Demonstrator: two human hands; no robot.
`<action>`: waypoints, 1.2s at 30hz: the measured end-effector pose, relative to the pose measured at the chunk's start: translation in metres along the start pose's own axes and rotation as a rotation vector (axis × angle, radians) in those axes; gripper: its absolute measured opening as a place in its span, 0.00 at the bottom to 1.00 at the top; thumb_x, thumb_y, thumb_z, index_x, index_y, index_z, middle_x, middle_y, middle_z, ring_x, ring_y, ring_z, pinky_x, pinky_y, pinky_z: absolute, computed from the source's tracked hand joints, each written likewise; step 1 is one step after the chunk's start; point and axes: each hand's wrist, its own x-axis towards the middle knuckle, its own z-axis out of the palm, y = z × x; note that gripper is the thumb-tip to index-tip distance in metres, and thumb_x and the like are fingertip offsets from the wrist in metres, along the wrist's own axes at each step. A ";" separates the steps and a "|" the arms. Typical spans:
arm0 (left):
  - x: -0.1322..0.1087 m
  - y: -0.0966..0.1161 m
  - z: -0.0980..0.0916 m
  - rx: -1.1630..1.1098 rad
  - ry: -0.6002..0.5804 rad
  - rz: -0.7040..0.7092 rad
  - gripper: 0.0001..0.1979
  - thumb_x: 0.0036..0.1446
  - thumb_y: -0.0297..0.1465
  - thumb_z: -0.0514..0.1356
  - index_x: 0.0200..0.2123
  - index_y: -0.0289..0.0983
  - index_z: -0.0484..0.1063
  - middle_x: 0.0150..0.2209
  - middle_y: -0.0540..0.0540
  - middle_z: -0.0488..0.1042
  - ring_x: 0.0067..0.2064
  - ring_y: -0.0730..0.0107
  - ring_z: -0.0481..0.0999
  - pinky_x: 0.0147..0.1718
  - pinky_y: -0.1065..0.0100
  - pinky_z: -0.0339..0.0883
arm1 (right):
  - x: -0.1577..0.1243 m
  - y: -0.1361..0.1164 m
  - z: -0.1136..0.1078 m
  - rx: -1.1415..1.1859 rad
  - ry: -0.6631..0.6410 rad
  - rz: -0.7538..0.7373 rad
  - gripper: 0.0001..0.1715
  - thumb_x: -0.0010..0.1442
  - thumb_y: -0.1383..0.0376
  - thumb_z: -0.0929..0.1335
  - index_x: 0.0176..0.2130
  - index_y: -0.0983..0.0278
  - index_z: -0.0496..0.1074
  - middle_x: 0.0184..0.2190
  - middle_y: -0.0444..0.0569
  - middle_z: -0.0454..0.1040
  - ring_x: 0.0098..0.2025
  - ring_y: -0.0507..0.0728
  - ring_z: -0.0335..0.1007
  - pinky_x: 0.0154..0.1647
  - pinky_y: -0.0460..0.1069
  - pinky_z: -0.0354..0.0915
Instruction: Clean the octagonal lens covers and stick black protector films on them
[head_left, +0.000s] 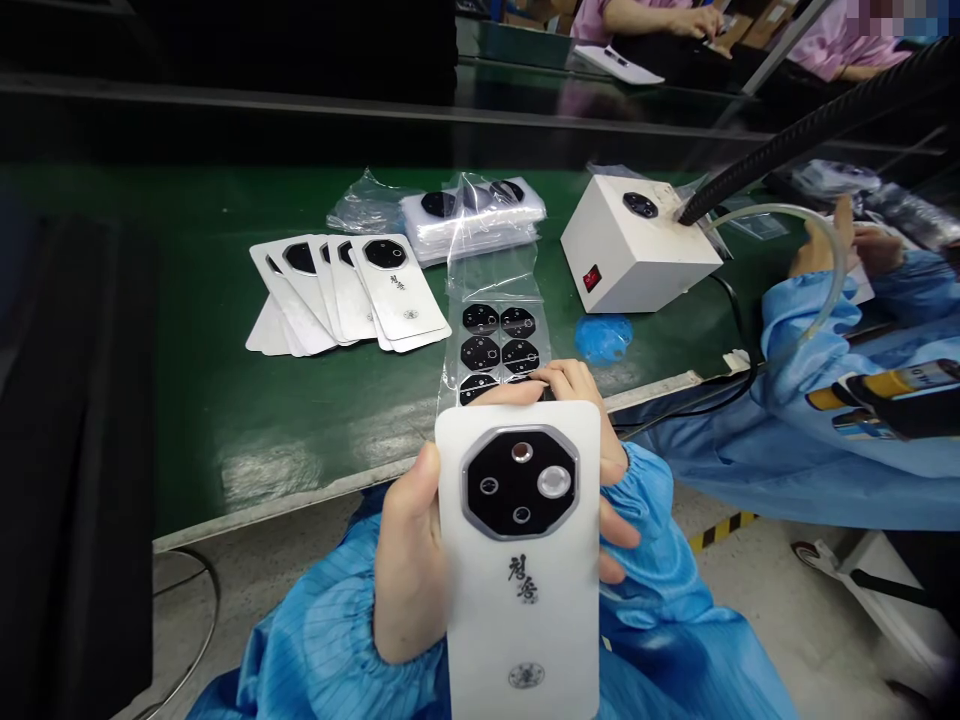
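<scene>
In front of me my left hand (409, 560) grips a white phone back cover (525, 625), thumb along the left edge and fingertips round the right. The cover has a black octagonal camera window with a grey rim and dark printed characters. Behind its top edge, my right hand (581, 385) has bent fingers at the lower end of a clear sheet of black octagonal lens stickers (480, 353). The cover partly hides this hand and the sheet's end. Several similar white back covers (405, 300) lie fanned out on the left of the green bench (315, 400).
A stack of bagged covers (472, 225) lies behind the sheet. Right of it stands a white box (637, 260) with a red switch and a black flexible hose (795, 140). A blue blob (604, 340) lies before the box. A co-worker's blue sleeve (806, 310) is at right.
</scene>
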 end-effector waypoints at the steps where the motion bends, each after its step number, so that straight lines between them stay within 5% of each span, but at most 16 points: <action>1: -0.001 0.001 0.000 -0.007 0.010 -0.019 0.26 0.61 0.45 0.42 0.60 0.46 0.53 0.46 0.37 0.75 0.43 0.49 0.77 0.41 0.49 0.67 | 0.001 -0.001 -0.002 0.008 -0.020 0.000 0.19 0.56 0.59 0.64 0.45 0.65 0.64 0.42 0.55 0.64 0.46 0.65 0.59 0.46 0.60 0.61; 8: -0.005 0.007 0.005 -0.031 0.091 -0.061 0.29 0.58 0.43 0.48 0.60 0.40 0.55 0.45 0.37 0.76 0.43 0.48 0.76 0.41 0.47 0.67 | 0.006 -0.006 -0.016 0.029 -0.135 0.012 0.16 0.56 0.64 0.64 0.46 0.66 0.64 0.42 0.55 0.62 0.47 0.63 0.59 0.50 0.59 0.60; 15: -0.010 0.010 0.010 -0.029 0.071 -0.044 0.28 0.57 0.44 0.51 0.60 0.43 0.56 0.44 0.40 0.76 0.44 0.50 0.76 0.42 0.49 0.67 | 0.009 -0.008 -0.018 0.009 -0.183 0.033 0.14 0.57 0.68 0.63 0.45 0.66 0.64 0.42 0.55 0.62 0.47 0.62 0.58 0.50 0.58 0.60; 24: -0.011 0.012 0.008 -0.005 0.052 -0.036 0.26 0.58 0.44 0.51 0.58 0.45 0.59 0.44 0.41 0.76 0.44 0.50 0.75 0.44 0.48 0.65 | 0.009 -0.012 -0.019 -0.011 -0.178 0.017 0.13 0.57 0.70 0.61 0.45 0.67 0.62 0.42 0.56 0.62 0.46 0.62 0.58 0.48 0.59 0.61; 29: -0.011 0.011 0.006 0.002 0.064 -0.003 0.19 0.57 0.45 0.51 0.49 0.48 0.69 0.43 0.42 0.76 0.44 0.48 0.76 0.43 0.48 0.65 | 0.007 -0.014 -0.021 -0.032 -0.156 -0.009 0.15 0.56 0.69 0.63 0.45 0.66 0.61 0.42 0.56 0.63 0.46 0.63 0.59 0.47 0.59 0.62; 36: -0.007 0.007 0.003 -0.007 0.059 0.068 0.20 0.58 0.44 0.49 0.51 0.46 0.66 0.44 0.40 0.76 0.44 0.49 0.76 0.43 0.49 0.67 | 0.005 -0.012 -0.017 -0.080 -0.114 -0.047 0.13 0.61 0.67 0.60 0.46 0.65 0.62 0.40 0.57 0.67 0.44 0.65 0.61 0.42 0.61 0.63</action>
